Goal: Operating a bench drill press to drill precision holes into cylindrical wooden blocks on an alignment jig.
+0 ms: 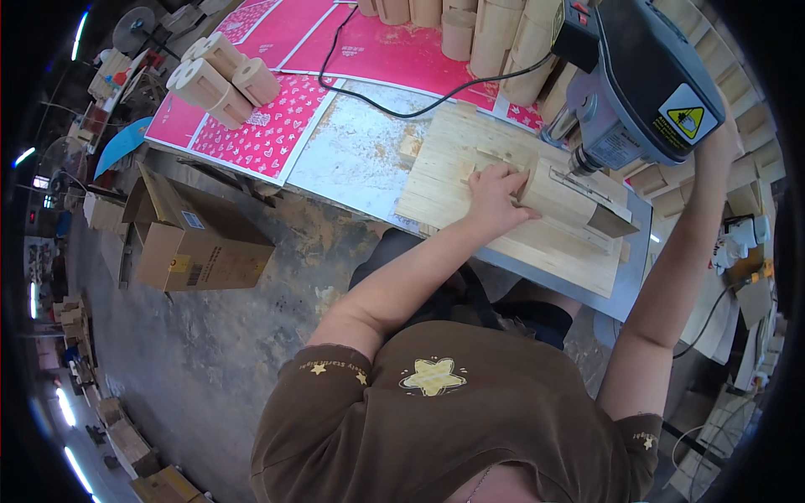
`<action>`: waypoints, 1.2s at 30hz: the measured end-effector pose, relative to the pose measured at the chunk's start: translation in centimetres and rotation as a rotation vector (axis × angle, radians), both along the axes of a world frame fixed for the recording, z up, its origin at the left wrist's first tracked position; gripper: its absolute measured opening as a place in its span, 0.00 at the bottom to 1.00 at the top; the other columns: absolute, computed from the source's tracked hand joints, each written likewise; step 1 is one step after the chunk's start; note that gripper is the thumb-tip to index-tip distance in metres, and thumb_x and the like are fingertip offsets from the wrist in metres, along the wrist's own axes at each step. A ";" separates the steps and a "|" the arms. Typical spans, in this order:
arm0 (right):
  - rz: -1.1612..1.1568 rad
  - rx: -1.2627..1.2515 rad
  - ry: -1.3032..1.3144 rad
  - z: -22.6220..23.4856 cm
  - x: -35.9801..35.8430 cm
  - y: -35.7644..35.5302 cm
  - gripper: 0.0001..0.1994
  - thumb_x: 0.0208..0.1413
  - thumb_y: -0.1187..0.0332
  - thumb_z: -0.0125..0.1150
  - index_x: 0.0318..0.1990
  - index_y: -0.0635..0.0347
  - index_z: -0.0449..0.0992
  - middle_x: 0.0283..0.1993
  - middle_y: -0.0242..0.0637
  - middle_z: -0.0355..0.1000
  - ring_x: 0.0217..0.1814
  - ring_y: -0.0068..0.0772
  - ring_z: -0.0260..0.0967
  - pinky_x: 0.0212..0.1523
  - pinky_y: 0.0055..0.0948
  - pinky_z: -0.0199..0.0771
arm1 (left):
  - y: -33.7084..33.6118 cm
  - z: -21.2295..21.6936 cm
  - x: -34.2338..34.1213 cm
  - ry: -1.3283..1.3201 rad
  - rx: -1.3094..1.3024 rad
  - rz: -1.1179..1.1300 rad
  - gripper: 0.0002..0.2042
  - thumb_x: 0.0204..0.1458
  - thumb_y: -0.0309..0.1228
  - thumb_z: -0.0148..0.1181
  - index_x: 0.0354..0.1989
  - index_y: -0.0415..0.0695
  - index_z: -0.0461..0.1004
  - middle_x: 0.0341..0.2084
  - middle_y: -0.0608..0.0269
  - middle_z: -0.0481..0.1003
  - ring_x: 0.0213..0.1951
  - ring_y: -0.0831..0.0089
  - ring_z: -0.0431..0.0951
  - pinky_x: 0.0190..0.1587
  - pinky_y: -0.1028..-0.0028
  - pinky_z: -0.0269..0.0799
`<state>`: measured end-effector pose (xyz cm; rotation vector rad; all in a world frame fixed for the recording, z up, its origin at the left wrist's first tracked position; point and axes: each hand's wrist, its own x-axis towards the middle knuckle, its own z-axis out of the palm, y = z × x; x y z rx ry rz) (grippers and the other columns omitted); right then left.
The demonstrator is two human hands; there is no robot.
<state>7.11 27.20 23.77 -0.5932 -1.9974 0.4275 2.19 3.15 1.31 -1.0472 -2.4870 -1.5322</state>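
My left hand (pixel 499 201) is closed round the near-left end of a pale wooden cylinder (pixel 558 194). The cylinder lies on its side in a wooden jig fixed to a plywood board (pixel 432 180), with a dark-edged flat piece (pixel 610 222) at its right end. Above it stands a drill press (pixel 633 92) with a dark housing, and its chuck (pixel 583 159) is over the cylinder's upper side. Whether the bit touches the wood is too small to tell. My right hand (pixel 723 138) reaches up at the right side of the drill press; its fingers are hidden behind the housing.
Several wooden cylinders (pixel 222 75) stand on the pink patterned sheet (pixel 277 117) at the left, and more (pixel 459 35) at the back. A black cable (pixel 419 113) crosses the worktable. Wood dust lies on the metal surface (pixel 360 138). An opened cardboard box (pixel 201 243) sits on the floor.
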 end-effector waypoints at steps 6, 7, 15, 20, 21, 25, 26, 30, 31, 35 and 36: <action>0.129 -0.151 0.013 -4.1 2.5 0.2 0.22 0.55 0.63 0.56 0.57 0.56 0.67 0.37 0.40 0.72 0.41 0.33 0.68 0.46 0.29 0.65 | 0.6 -0.7 -0.8 0.048 -0.014 -0.022 0.27 0.24 0.38 0.74 0.39 0.47 0.77 0.35 0.65 0.71 0.43 0.65 0.70 0.52 0.56 0.54; 0.241 -0.217 -0.083 -5.5 3.8 -0.3 0.23 0.53 0.65 0.58 0.57 0.57 0.66 0.39 0.40 0.71 0.42 0.36 0.68 0.47 0.32 0.65 | 0.7 -0.4 -1.1 0.035 0.000 -0.057 0.27 0.24 0.38 0.74 0.39 0.47 0.77 0.35 0.65 0.71 0.43 0.65 0.70 0.52 0.56 0.54; 0.502 -0.084 -0.590 -15.0 9.4 -3.8 0.16 0.44 0.73 0.63 0.43 0.64 0.72 0.38 0.47 0.69 0.41 0.51 0.66 0.44 0.36 0.66 | -2.7 1.9 -2.0 -0.207 0.205 -0.217 0.20 0.30 0.23 0.71 0.37 0.40 0.76 0.31 0.65 0.69 0.34 0.73 0.71 0.37 0.78 0.68; 0.591 -0.149 -0.581 -14.9 11.7 -6.8 0.12 0.47 0.75 0.59 0.41 0.67 0.71 0.36 0.44 0.69 0.40 0.42 0.66 0.43 0.31 0.65 | -11.7 5.4 -4.9 -0.091 0.191 -0.299 0.19 0.30 0.24 0.71 0.36 0.39 0.77 0.29 0.65 0.68 0.31 0.74 0.71 0.35 0.78 0.70; 0.593 -0.083 -0.561 -15.2 12.0 -7.5 0.12 0.46 0.76 0.59 0.41 0.67 0.71 0.35 0.44 0.68 0.40 0.42 0.66 0.43 0.31 0.65 | -14.2 6.9 -5.8 -0.099 0.155 -0.291 0.19 0.30 0.24 0.71 0.36 0.39 0.76 0.29 0.65 0.68 0.31 0.74 0.71 0.35 0.77 0.70; 0.536 -0.089 -0.618 -14.2 13.3 -8.0 0.13 0.45 0.76 0.59 0.40 0.67 0.71 0.34 0.43 0.67 0.40 0.44 0.65 0.43 0.33 0.64 | -21.1 12.9 -11.4 -0.033 -0.154 -0.105 0.17 0.32 0.21 0.68 0.36 0.38 0.76 0.28 0.67 0.68 0.29 0.78 0.69 0.32 0.77 0.67; 0.496 -0.103 -0.611 -14.3 13.5 -8.0 0.13 0.45 0.75 0.60 0.40 0.67 0.71 0.34 0.44 0.67 0.39 0.44 0.65 0.43 0.33 0.64 | -22.4 13.7 -13.4 0.055 -0.262 -0.021 0.17 0.32 0.21 0.68 0.36 0.37 0.76 0.28 0.67 0.68 0.28 0.78 0.69 0.31 0.77 0.67; 0.444 -0.070 -0.592 -14.3 13.2 -8.4 0.13 0.44 0.72 0.62 0.38 0.66 0.70 0.32 0.46 0.66 0.37 0.49 0.64 0.39 0.36 0.63 | -27.2 15.4 -21.9 0.343 -0.452 0.370 0.17 0.32 0.25 0.67 0.35 0.35 0.76 0.28 0.59 0.70 0.30 0.68 0.73 0.34 0.72 0.70; 0.433 -0.079 -0.576 -14.4 13.2 -8.5 0.13 0.44 0.72 0.62 0.38 0.66 0.70 0.32 0.45 0.66 0.37 0.49 0.63 0.39 0.36 0.63 | -28.2 15.8 -24.4 0.412 -0.522 0.428 0.17 0.32 0.26 0.66 0.35 0.35 0.76 0.29 0.56 0.71 0.32 0.64 0.74 0.36 0.69 0.71; 0.381 -0.114 -0.617 -14.1 13.3 -9.0 0.13 0.43 0.73 0.62 0.38 0.65 0.70 0.33 0.45 0.66 0.38 0.48 0.63 0.39 0.36 0.63 | -31.0 16.5 -33.2 0.504 -0.692 0.668 0.14 0.34 0.26 0.61 0.33 0.34 0.77 0.34 0.48 0.73 0.38 0.54 0.75 0.43 0.64 0.71; 0.359 -0.140 -0.626 -14.1 13.4 -9.2 0.13 0.43 0.73 0.62 0.37 0.65 0.70 0.33 0.44 0.66 0.38 0.47 0.63 0.39 0.36 0.63 | -31.4 16.3 -35.2 0.510 -0.679 0.657 0.14 0.34 0.26 0.61 0.33 0.34 0.77 0.34 0.48 0.73 0.38 0.54 0.75 0.43 0.64 0.71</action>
